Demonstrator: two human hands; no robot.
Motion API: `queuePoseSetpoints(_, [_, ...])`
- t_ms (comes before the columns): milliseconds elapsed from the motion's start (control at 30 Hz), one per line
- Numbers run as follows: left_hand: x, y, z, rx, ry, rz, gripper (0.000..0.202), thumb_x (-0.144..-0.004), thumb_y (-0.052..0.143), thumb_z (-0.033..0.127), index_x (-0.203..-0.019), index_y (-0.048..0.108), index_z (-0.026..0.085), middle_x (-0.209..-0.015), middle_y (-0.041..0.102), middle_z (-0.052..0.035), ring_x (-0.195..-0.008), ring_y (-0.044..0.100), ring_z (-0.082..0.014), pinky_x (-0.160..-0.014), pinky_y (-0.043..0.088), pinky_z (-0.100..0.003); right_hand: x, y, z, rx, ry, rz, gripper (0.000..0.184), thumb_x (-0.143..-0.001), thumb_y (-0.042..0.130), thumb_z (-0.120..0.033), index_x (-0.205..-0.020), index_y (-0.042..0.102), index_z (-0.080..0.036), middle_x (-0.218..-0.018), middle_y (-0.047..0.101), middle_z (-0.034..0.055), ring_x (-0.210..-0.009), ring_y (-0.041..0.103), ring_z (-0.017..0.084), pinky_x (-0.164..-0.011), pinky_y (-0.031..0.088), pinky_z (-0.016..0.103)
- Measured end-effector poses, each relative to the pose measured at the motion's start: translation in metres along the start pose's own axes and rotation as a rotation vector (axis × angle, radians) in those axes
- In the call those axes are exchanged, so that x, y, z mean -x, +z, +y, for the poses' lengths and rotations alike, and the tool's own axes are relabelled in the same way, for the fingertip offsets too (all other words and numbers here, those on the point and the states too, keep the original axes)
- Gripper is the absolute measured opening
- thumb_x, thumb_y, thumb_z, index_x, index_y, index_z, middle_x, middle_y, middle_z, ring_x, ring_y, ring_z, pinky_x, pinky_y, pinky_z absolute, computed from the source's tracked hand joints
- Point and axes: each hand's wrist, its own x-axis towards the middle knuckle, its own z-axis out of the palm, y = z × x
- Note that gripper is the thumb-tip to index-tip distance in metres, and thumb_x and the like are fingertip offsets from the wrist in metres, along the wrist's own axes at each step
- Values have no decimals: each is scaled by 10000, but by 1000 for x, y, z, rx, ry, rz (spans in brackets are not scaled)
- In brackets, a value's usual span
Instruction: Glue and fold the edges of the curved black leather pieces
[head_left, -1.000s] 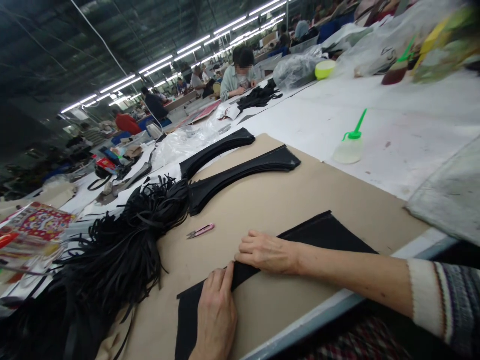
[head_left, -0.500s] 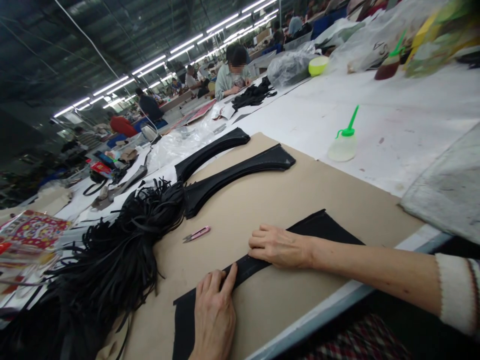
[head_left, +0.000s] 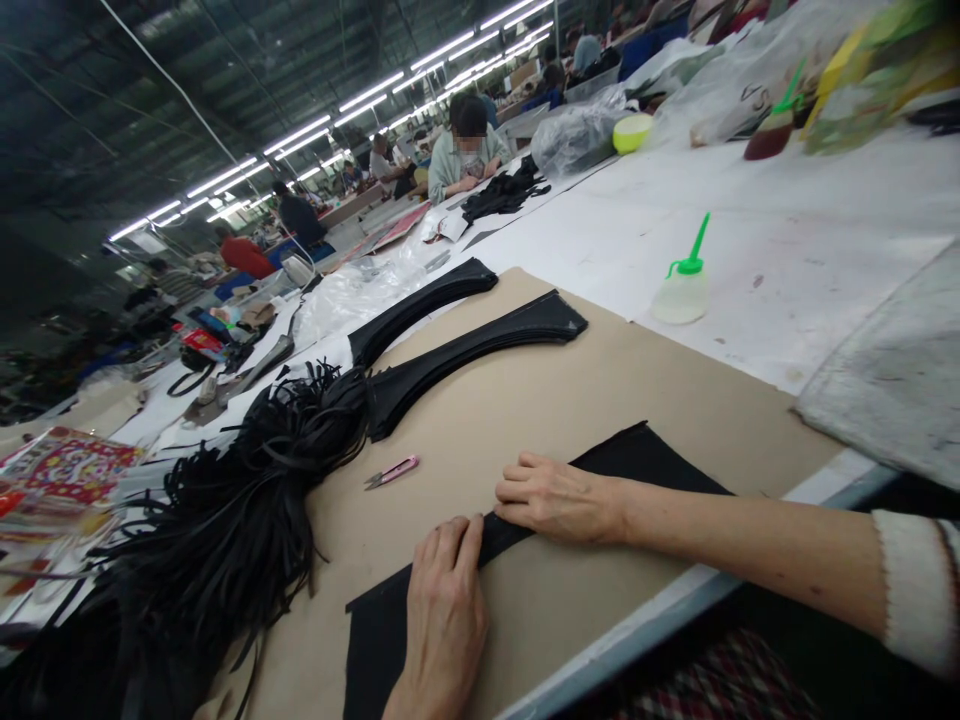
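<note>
A long curved black piece (head_left: pixel 645 460) lies on the brown card sheet (head_left: pixel 600 390) near the table's front edge. My left hand (head_left: pixel 444 612) lies flat on its narrow middle, fingers stretched out and pressed on it. My right hand (head_left: pixel 559 497) rests just to the right on the same piece, fingers bent and pressing its upper edge. Neither hand lifts it. Small pink thread snips (head_left: pixel 391 472) lie a short way beyond my hands.
Two stacks of curved black pieces (head_left: pixel 480 340) lie farther up the card. A big heap of black strips (head_left: pixel 240 500) fills the left. A squeeze bottle with a green spout (head_left: pixel 681 288) stands to the right. Bags and bottles sit at the back; other people work farther down the table.
My left hand has slid a little to the right along the black piece, closing up to my right hand. The right hand has barely moved.
</note>
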Motion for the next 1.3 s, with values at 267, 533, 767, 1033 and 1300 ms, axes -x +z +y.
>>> queuePoseSetpoints(267, [-1, 22, 16, 23, -42, 27, 495, -826, 369, -31, -1267, 508, 145, -999, 606, -76, -904, 562, -206, -819, 503, -355, 3, -2, 5, 49, -35, 14, 169, -991, 462, -163, -900, 603, -148, -849, 569, 32, -783, 474, 178, -681, 301, 336])
queuePoseSetpoints(533, [-4, 17, 16, 4, -15, -28, 557, -819, 400, -46, -1327, 491, 163, -990, 600, -51, -895, 529, -195, -820, 484, -343, 27, -13, 21, 36, -13, 3, 188, -978, 467, -152, -845, 600, -153, -835, 560, 26, -768, 469, 170, -710, 312, 326])
queuePoseSetpoints(767, [-5, 17, 15, -39, 3, -75, 568, -818, 414, -36, -1330, 514, 189, -972, 592, -50, -880, 523, -193, -794, 479, -338, 40, -18, 23, 22, 6, -14, 162, -980, 465, -153, -920, 616, -152, -866, 572, 32, -777, 473, 173, -700, 307, 329])
queuePoseSetpoints(1033, [-8, 14, 17, -166, -22, -50, 579, -799, 450, -22, -1288, 563, 268, -1233, 552, -75, -1097, 516, -244, -889, 458, -383, 41, -21, 21, 5, 18, -17, 100, -953, 528, -151, -991, 619, -149, -897, 573, 33, -798, 473, 177, -702, 318, 333])
queuePoseSetpoints(1300, [-36, 15, 33, 34, 14, 6, 435, -855, 374, -2, -1219, 552, 157, -1064, 626, -83, -965, 573, -204, -850, 489, -355, 41, -18, 21, 29, 24, -13, 63, -943, 571, -176, -910, 622, -158, -868, 565, 17, -788, 468, 173, -671, 299, 337])
